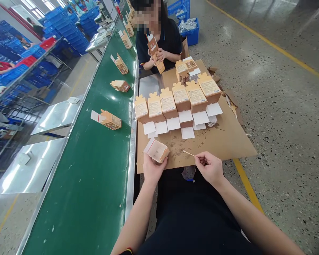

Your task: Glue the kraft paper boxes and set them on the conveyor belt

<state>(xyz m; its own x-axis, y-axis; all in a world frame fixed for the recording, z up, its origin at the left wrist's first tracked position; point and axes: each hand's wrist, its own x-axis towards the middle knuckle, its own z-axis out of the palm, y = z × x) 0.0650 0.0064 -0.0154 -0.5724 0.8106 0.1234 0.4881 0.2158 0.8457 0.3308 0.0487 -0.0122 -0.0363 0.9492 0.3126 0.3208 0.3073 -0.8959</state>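
My left hand [154, 170] is closed around a small carton [157, 150], tilted so that its pale inside faces me and a white flap with a red strip stands up at its far left. In my right hand [208, 165] a cotton swab [189, 153] is pinched between thumb and fingers, its tip pointing left toward the carton, apart from it. Under both hands lies a cardboard sheet [225, 144] with dark smudges near the swab tip. Beyond them, several printed cartons [168, 102] stand in a row with white flaps spread toward me.
A green conveyor belt [95, 170] runs along the left, carrying several spaced cartons [111, 119]. Across the table a co-worker [159, 39] holds another carton [156, 56]. Blue crates [188, 32] sit behind on the floor. Metal side tables [29, 164] stand left of the belt.
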